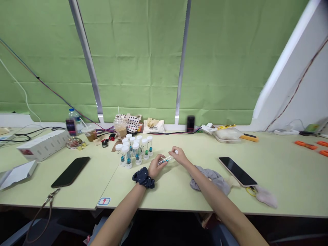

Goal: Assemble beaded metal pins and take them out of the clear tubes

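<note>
My left hand [156, 165] and my right hand [179, 155] hold a small clear sand timer [167, 159] between them, lying sideways just above the pale green table [179, 191]. The left fingers pinch its near end, where blue-green sand shows; the right fingers pinch its white far end. A dark dotted scrunchie [144, 178] sits on my left wrist. A cluster of several upright sand timers [134, 149] with white caps and blue or green sand stands just left of my hands.
A black phone [71, 171] lies at left, another phone [237, 171] at right, a grey cloth [212, 179] under my right forearm. Iced drinks [120, 127], a water bottle [74, 119], a white box [43, 145], bags and cables line the back edge.
</note>
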The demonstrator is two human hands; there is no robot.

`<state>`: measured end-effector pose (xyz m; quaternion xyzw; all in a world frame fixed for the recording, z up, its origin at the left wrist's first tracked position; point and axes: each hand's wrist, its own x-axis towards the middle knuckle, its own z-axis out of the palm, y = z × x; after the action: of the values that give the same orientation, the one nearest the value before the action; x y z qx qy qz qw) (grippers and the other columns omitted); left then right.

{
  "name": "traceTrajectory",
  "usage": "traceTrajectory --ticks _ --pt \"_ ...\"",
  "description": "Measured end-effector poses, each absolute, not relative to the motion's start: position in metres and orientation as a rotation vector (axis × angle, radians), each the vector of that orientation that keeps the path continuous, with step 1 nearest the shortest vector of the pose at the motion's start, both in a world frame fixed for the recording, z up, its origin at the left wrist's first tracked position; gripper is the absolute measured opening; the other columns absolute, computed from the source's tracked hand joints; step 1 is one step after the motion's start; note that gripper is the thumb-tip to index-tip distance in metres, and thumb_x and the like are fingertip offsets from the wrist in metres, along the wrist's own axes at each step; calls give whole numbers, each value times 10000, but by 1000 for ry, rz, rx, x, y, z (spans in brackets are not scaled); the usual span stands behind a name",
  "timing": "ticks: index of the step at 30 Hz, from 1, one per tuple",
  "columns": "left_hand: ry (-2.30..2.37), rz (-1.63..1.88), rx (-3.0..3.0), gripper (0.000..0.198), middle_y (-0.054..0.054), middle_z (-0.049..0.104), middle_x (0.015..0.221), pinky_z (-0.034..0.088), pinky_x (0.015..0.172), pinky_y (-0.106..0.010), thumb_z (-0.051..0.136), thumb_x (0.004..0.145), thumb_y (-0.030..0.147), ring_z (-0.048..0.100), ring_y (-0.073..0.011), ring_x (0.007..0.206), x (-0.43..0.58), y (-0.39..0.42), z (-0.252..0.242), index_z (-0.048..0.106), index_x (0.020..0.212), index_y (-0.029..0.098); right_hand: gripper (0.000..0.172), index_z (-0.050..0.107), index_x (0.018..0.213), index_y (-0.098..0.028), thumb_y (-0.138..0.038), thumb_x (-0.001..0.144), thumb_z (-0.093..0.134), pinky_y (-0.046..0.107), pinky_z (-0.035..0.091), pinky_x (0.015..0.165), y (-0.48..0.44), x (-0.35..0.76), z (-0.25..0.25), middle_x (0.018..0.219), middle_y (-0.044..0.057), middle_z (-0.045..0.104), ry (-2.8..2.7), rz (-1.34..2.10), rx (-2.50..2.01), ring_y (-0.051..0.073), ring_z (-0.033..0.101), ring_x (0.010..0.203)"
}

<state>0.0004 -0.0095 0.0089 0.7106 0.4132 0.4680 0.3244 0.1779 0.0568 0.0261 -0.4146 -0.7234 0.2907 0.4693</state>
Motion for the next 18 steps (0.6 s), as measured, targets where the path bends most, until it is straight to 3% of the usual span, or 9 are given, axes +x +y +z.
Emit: traceTrajectory --ticks 5,11,15,18 --pt "1077 1215 1840 363 10 535 744 370 610 -254 564 821 466 477 -129 638 1 -9 10 514 1037 178 178 423 558 -205 -272 685 527 233 313 550 49 176 40 540 -39 450 -1815 523 -1121 123 420 546" --pt "1163 1233 2014 327 -27 559 823 423 705 -313 531 845 424 517 -166 736 9 -15 12 489 1052 174 200 543 726 -219 -377 679 657 234 283 559 21 155 79 616 -19 557 -2038 319 -1202 144 476 591" --pt "1235 1558 2085 601 -143 493 1169 390 944 -425 614 780 353 486 -268 1091 8 -16 16 344 1282 162 227 554 775 -217 -401 710 668 225 277 569 9 128 89 699 -10 586 -2092 272 -1093 140 498 642" --pt "1350 1786 2059 846 -166 408 1256 339 1012 -468 689 689 294 414 -305 1190 1 -18 27 223 1382 160 310 564 810 -209 -490 727 664 216 305 573 9 113 84 707 -23 578 -2047 444 -979 125 494 634"
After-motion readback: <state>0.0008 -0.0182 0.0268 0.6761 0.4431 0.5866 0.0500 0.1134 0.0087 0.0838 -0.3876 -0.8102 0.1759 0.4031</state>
